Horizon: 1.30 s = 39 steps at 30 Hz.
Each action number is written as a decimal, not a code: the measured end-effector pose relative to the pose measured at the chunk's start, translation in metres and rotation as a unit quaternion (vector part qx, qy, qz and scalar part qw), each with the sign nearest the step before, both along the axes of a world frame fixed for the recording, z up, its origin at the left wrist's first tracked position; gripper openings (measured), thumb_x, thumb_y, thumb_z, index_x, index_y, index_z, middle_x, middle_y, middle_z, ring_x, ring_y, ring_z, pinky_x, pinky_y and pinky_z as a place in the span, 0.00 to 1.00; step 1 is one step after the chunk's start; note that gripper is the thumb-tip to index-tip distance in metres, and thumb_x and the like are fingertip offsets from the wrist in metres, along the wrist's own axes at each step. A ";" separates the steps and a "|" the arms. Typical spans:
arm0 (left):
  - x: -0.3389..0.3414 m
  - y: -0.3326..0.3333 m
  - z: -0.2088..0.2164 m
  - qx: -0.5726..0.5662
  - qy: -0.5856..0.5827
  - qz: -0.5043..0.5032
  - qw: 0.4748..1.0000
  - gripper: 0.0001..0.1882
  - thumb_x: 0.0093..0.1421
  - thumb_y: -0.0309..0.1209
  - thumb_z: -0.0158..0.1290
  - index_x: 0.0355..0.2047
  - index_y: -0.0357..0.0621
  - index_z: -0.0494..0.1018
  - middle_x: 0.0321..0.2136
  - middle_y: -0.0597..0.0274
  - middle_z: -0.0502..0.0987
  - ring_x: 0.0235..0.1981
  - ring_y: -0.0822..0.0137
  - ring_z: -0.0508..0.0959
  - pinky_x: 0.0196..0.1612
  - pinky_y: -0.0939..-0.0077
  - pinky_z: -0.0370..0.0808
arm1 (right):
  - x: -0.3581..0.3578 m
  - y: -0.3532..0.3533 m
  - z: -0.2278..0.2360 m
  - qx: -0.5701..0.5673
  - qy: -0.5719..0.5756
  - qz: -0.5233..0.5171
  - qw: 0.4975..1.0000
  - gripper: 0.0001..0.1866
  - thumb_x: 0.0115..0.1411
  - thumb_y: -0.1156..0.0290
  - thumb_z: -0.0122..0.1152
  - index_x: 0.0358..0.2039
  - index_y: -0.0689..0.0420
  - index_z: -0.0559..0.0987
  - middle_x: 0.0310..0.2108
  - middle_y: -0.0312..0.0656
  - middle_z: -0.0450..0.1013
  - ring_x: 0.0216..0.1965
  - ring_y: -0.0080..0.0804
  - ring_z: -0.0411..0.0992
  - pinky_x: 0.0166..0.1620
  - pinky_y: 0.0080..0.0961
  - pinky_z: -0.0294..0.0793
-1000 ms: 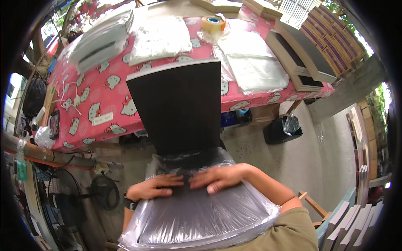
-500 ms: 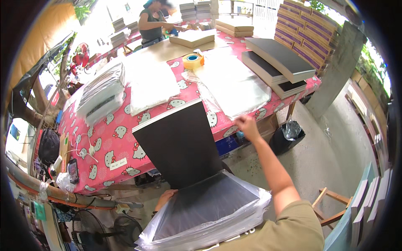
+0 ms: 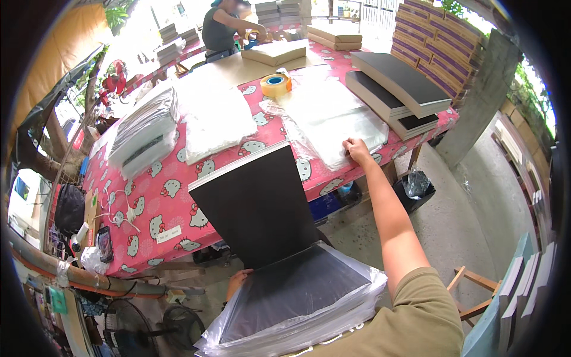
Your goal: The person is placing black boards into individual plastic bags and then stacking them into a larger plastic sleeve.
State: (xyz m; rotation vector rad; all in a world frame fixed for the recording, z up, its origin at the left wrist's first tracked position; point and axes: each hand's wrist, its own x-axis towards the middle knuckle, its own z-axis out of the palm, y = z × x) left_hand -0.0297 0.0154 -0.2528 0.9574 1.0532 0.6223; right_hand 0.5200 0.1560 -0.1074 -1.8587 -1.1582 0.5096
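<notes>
Plastic sleeves [image 3: 334,124] under right hand [image 3: 358,150]

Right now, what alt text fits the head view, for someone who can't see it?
The person's right-hand fingers touch a flat pile of clear plastic sheets on a pink patterned tablecloth. The left-hand fingers are beside a large black rectangular panel and dark plastic-wrapped slabs.

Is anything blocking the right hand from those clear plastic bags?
Nothing I can see: the right hand is at the near edge of the clear plastic bags, and the tape roll sits by their far end.
</notes>
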 end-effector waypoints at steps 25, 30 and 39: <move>-0.010 -0.003 0.110 0.247 0.173 0.144 0.942 0.16 0.51 0.28 0.50 0.41 0.36 0.68 0.34 0.59 0.73 0.35 0.71 0.71 0.39 0.79 0.68 | -0.009 0.024 0.115 0.475 -0.054 -0.225 0.849 0.07 0.55 0.71 0.49 0.27 0.63 0.68 0.21 0.43 0.69 0.22 0.31 0.66 0.30 0.26 0.65; 0.028 -0.001 0.253 0.342 -0.020 0.210 0.916 0.27 0.50 0.37 0.54 0.48 0.37 0.62 0.43 0.61 0.66 0.47 0.69 0.64 0.49 0.78 0.60 | -0.106 -0.049 0.140 0.300 -0.048 -0.008 0.953 0.10 0.57 0.70 0.46 0.36 0.60 0.71 0.22 0.42 0.70 0.25 0.31 0.69 0.29 0.25 0.67; 0.114 0.000 0.327 0.475 0.035 -0.197 0.857 0.23 0.47 0.35 0.58 0.41 0.36 0.68 0.35 0.59 0.73 0.34 0.68 0.73 0.39 0.78 0.68 | -0.272 -0.159 0.229 0.176 0.012 0.525 0.833 0.07 0.53 0.76 0.49 0.34 0.60 0.67 0.22 0.47 0.69 0.24 0.42 0.71 0.27 0.26 0.68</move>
